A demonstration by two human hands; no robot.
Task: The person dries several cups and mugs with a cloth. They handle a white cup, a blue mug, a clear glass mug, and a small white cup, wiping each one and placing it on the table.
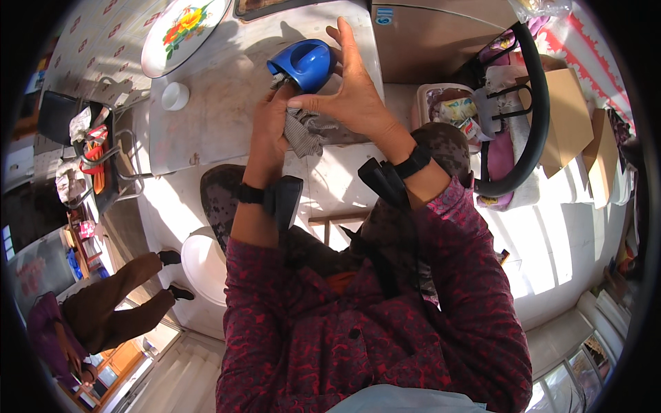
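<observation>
A hollow blue plastic shell [310, 64] with a rounded, recessed top is held up over the table [217, 129]. My left hand [269, 116] grips a grey striped cloth [304, 131]; its fingers reach into the shell's open end with part of the cloth, and the fingertips are hidden. The rest of the cloth hangs below. My right hand [356, 95] is at the shell's right side, index finger raised and thumb stretched towards my left hand. Its other fingers go behind the shell, supporting it, and are partly hidden.
A flowered enamel tray [155, 51] and a small white cup [175, 96] are on the table's left. A lined bin [421, 106] with packaging stands right, beside a black-framed chair [542, 118]. A white basin [204, 268] is on the floor. Another person [111, 304] stands at left.
</observation>
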